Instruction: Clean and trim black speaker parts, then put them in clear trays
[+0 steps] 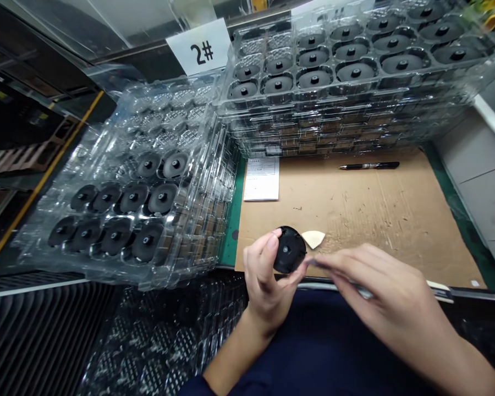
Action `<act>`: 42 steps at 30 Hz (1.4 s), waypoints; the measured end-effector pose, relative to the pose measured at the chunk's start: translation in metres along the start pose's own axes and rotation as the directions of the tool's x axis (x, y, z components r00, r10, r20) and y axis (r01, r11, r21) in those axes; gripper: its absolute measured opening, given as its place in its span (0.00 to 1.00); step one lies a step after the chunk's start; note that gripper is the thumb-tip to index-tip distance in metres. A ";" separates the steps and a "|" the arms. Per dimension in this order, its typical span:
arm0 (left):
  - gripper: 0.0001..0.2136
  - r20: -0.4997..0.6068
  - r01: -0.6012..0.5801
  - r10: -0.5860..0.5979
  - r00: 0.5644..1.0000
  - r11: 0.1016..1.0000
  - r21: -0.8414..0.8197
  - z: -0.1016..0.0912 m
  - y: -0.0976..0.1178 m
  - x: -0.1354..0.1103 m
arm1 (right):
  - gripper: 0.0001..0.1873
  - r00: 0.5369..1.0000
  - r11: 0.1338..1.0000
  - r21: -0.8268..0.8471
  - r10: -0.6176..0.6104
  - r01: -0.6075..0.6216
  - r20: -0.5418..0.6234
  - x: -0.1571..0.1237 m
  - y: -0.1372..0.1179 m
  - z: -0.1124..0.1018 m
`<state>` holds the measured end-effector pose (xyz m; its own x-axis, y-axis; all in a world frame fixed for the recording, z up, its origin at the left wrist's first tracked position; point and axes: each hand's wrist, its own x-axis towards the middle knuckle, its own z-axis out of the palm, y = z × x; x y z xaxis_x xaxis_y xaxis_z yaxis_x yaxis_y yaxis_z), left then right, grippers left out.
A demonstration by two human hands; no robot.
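Observation:
My left hand (268,275) is closed around a round black plastic part (290,250), thumb and fingers gripping its rim. Its open side, with a small hub in the middle, faces up toward me. My right hand (379,291) is closed on a slim blade-like tool (317,262), whose grey tip is close to the part's lower right edge. The fingers hide most of this tool, so its exact kind is unclear. Just beyond the part, a cream wedge-shaped piece (313,238) lies on the cardboard sheet (355,212).
Stacked clear trays (206,165) holding black round parts stand at left; another tray stack (289,118) runs along the back. A pen (369,165) and a printed paper (262,180) lie on the cardboard. A "2#" sign (201,47) stands behind. A pale wall (472,146) bounds the right.

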<state>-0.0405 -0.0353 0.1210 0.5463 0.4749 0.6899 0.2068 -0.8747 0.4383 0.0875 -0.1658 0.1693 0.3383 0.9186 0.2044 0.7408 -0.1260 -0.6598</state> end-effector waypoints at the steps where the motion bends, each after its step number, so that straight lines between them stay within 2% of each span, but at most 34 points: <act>1: 0.49 0.003 0.001 -0.001 1.000 1.000 -0.004 0.000 0.000 0.000 | 0.13 1.000 1.000 0.028 -0.012 0.011 0.029 0.000 0.000 -0.002; 3: 0.49 0.006 0.008 -0.008 1.000 1.000 -0.007 0.001 -0.001 -0.001 | 0.13 0.999 0.999 0.050 -0.006 0.004 0.039 -0.001 0.002 -0.004; 8: 0.49 0.005 0.026 -0.026 1.000 1.000 0.007 0.002 -0.002 -0.001 | 0.12 0.994 0.995 -0.024 0.097 -0.099 -0.057 0.000 0.023 -0.003; 17: 0.48 0.039 0.040 -0.040 0.998 0.999 0.003 0.003 -0.001 0.001 | 0.11 0.976 0.978 -0.028 0.203 -0.206 -0.074 -0.003 0.053 0.010; 20: 0.47 0.043 0.031 -0.032 0.999 0.999 0.014 0.004 -0.001 0.003 | 0.10 0.961 0.963 -0.069 0.252 -0.261 -0.112 -0.006 0.074 0.016; 24: 0.48 0.051 0.009 -0.010 0.999 1.000 0.015 0.006 -0.001 0.005 | 0.10 0.924 0.930 -0.154 0.290 -0.334 -0.248 -0.017 0.116 0.024; 28: 0.49 0.022 -0.090 0.090 0.996 0.996 -0.002 0.011 -0.001 0.008 | 0.11 0.883 0.905 -0.199 0.284 -0.375 -0.374 -0.030 0.158 0.032; 31: 0.51 -0.023 -0.137 0.137 0.990 0.990 -0.020 0.016 -0.001 0.009 | 0.11 0.861 0.902 -0.209 0.259 -0.378 -0.439 -0.035 0.165 0.037; 34: 0.51 -0.030 -0.182 0.181 0.983 0.983 -0.031 0.022 0.000 0.013 | 0.15 0.861 0.944 -0.147 0.197 -0.297 -0.469 -0.032 0.144 0.037; 36: 0.50 0.002 -0.184 0.185 0.983 0.981 -0.068 0.027 0.002 0.016 | 0.23 0.902 0.990 -0.065 0.086 -0.125 -0.422 -0.023 0.122 0.033; 37: 0.49 0.034 -0.149 0.154 0.988 0.982 -0.115 0.030 0.003 0.018 | 0.28 0.924 0.999 -0.024 0.011 -0.021 -0.382 -0.017 0.112 0.029; 39: 0.49 0.123 -0.007 0.038 0.992 0.970 -0.241 0.034 0.006 0.019 | 0.33 0.949 0.990 0.027 -0.126 0.140 -0.289 -0.004 0.096 0.021; 42: 0.48 0.221 0.197 -0.121 0.968 0.910 -0.364 0.039 0.012 0.020 | 0.30 0.959 0.975 0.051 -0.204 0.218 -0.198 0.014 0.088 0.008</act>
<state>0.0043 -0.0398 0.1176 0.6829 0.5440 0.4876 0.0002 -0.6676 0.7445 0.1531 -0.1609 0.1082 0.2876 0.8324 0.4737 0.7664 0.0966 -0.6350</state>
